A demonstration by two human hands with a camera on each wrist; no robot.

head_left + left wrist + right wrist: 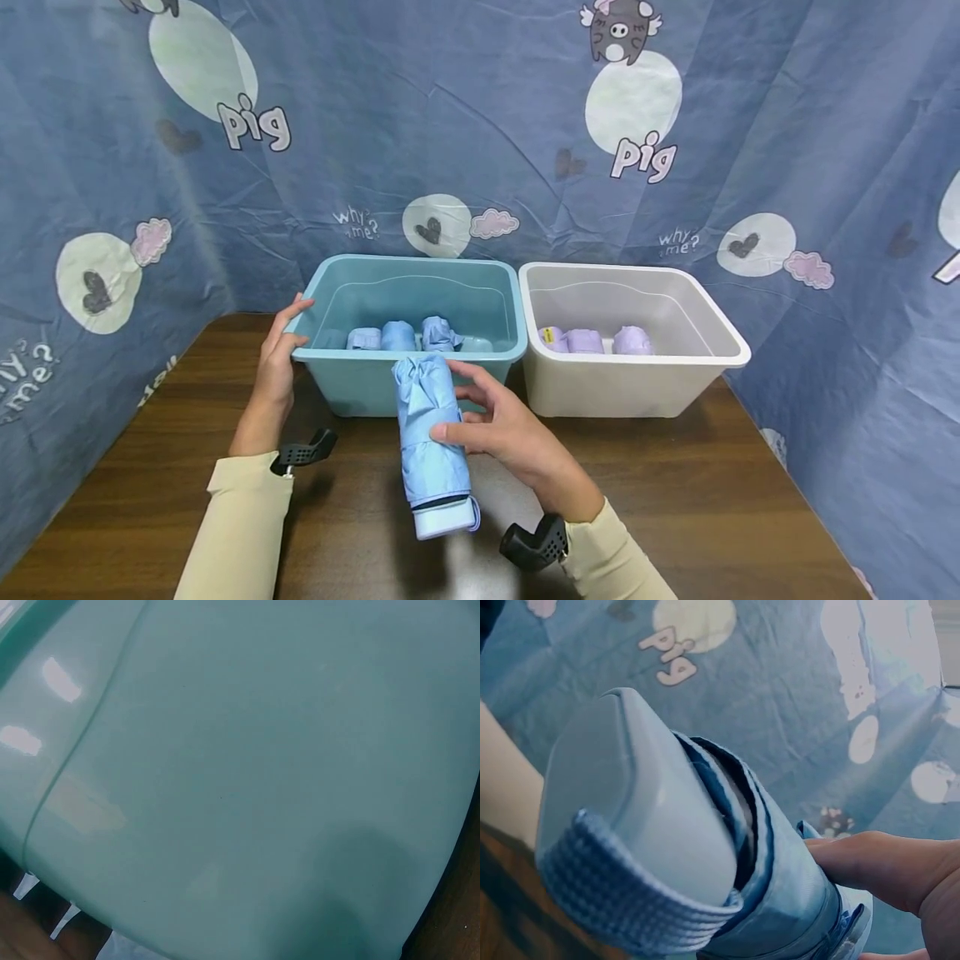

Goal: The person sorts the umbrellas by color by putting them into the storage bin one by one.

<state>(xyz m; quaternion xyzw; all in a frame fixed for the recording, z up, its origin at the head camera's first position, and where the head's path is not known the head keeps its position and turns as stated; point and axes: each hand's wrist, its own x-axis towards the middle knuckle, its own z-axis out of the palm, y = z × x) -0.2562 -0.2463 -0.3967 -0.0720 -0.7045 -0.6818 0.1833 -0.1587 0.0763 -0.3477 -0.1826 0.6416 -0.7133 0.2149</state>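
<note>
My right hand (506, 429) grips a folded light-blue umbrella (429, 446) in front of the teal bin. Its pale handle end points toward me, and in the right wrist view the handle (622, 787) carries a woven wrist strap (630, 892). The thumb lies along the umbrella's fabric. On the left, my left hand (279, 358) holds the rim of the teal bin (420, 357) at its left end. Several blue folded umbrellas (398, 336) stand inside that bin. Mostly the teal bin wall (240, 772) fills the left wrist view, with fingers (30, 930) at the lower left corner.
A pale grey-white bin (600, 387) stands right beside the teal one, with several purple folded umbrellas (584, 341) in it. Both bins sit on a dark wooden table (720, 492). Behind hangs a blue printed cloth (450, 117).
</note>
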